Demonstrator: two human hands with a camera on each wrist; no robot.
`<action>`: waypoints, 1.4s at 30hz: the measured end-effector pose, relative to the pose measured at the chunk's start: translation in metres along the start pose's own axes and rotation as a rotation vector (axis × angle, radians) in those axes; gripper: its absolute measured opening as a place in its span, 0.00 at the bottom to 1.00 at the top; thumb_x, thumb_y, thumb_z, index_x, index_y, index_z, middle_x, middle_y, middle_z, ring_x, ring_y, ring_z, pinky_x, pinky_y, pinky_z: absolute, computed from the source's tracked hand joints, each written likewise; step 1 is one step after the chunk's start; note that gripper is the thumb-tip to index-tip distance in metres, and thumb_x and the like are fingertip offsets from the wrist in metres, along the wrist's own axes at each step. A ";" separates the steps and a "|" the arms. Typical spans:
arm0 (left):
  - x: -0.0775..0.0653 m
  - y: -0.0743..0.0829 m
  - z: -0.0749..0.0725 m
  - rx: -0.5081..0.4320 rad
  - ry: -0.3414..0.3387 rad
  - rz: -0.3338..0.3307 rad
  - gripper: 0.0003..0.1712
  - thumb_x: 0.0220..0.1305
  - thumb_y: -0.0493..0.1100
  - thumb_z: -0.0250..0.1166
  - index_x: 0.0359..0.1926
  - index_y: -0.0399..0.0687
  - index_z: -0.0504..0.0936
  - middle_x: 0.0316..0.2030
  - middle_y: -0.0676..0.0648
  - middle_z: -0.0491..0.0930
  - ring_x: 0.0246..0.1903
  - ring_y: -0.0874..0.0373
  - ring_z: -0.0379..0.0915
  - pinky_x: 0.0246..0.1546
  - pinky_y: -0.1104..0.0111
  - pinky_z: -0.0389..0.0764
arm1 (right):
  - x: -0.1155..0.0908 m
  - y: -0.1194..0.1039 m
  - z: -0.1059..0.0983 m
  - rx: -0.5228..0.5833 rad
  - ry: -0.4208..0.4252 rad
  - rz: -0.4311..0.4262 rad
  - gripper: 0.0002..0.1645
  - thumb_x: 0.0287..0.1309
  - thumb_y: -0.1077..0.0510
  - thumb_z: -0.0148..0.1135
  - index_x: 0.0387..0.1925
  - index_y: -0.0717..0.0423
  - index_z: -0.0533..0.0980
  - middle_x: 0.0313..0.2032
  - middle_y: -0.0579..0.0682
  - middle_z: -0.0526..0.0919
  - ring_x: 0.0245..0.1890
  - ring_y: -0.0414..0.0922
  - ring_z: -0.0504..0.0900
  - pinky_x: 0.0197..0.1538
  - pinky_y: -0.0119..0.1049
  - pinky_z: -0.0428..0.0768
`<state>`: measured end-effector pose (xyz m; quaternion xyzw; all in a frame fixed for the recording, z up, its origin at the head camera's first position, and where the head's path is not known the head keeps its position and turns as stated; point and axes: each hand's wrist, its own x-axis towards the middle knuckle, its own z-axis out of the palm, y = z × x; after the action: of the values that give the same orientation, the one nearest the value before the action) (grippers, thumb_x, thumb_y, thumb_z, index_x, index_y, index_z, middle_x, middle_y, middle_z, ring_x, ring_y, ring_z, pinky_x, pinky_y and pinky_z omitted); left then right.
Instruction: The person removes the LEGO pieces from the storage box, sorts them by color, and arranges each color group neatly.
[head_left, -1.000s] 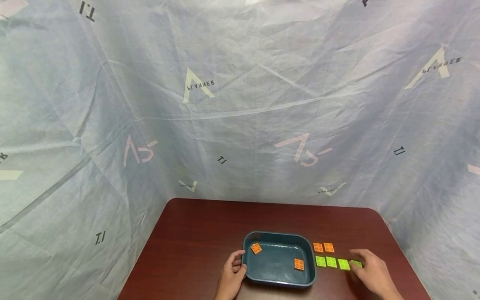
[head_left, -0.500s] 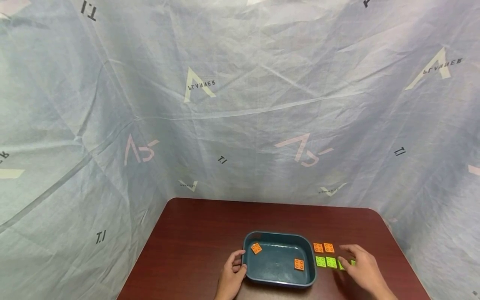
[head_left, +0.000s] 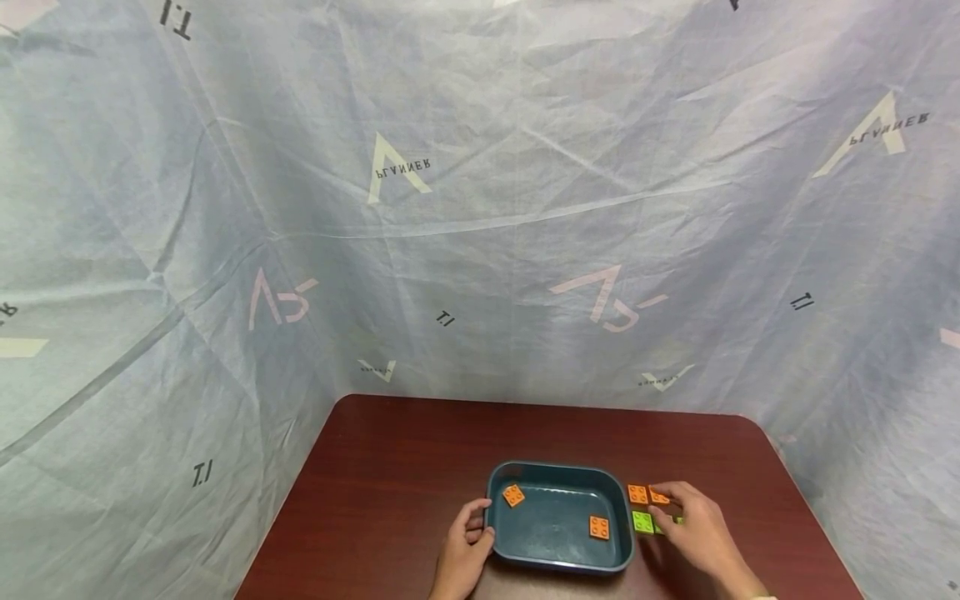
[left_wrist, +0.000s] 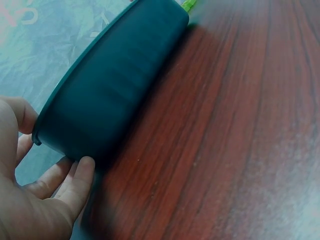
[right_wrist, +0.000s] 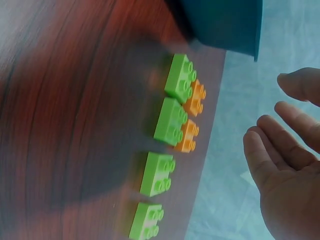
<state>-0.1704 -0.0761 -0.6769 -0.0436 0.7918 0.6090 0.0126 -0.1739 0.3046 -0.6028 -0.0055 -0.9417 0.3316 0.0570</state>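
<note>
My left hand grips the left end of a dark teal tray, its fingers and thumb at the rim and end wall in the left wrist view. Inside the tray lie two orange toy bricks, one at the back left and one at the right. Right of the tray, two more orange bricks stand behind a row of several green bricks. Above these rows is my right hand, fingers extended and holding nothing. In the head view it partly covers the bricks.
Everything rests on a dark red-brown wooden table with rounded far corners. Printed grey cloth hangs behind the table and along both sides.
My right hand has moved left over the brick rows, from the far-right green brick toward the tray. My left hand, the tray and the bricks have stayed in place.
</note>
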 end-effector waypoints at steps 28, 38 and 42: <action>-0.003 0.005 -0.004 0.014 -0.011 -0.004 0.23 0.61 0.43 0.67 0.58 0.60 0.78 0.42 0.46 0.85 0.34 0.62 0.82 0.31 0.68 0.79 | 0.010 -0.043 0.049 -0.044 0.104 -0.154 0.17 0.49 0.56 0.76 0.43 0.51 0.84 0.44 0.47 0.82 0.36 0.42 0.79 0.43 0.45 0.77; -0.003 0.005 -0.005 0.011 -0.021 -0.001 0.23 0.61 0.43 0.66 0.58 0.60 0.78 0.43 0.45 0.85 0.35 0.60 0.82 0.31 0.68 0.79 | 0.013 -0.057 0.058 -0.015 0.062 -0.184 0.18 0.48 0.57 0.76 0.44 0.49 0.84 0.43 0.44 0.84 0.44 0.46 0.83 0.47 0.49 0.80; -0.003 0.006 -0.005 0.017 -0.030 -0.002 0.23 0.61 0.44 0.67 0.59 0.59 0.78 0.43 0.46 0.85 0.34 0.61 0.82 0.31 0.68 0.79 | 0.014 -0.061 0.066 0.020 0.032 -0.168 0.18 0.48 0.57 0.76 0.44 0.47 0.84 0.42 0.42 0.83 0.39 0.43 0.82 0.43 0.43 0.80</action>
<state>-0.1674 -0.0795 -0.6700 -0.0351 0.7966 0.6029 0.0253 -0.1931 0.2164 -0.6141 0.0689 -0.9345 0.3347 0.0999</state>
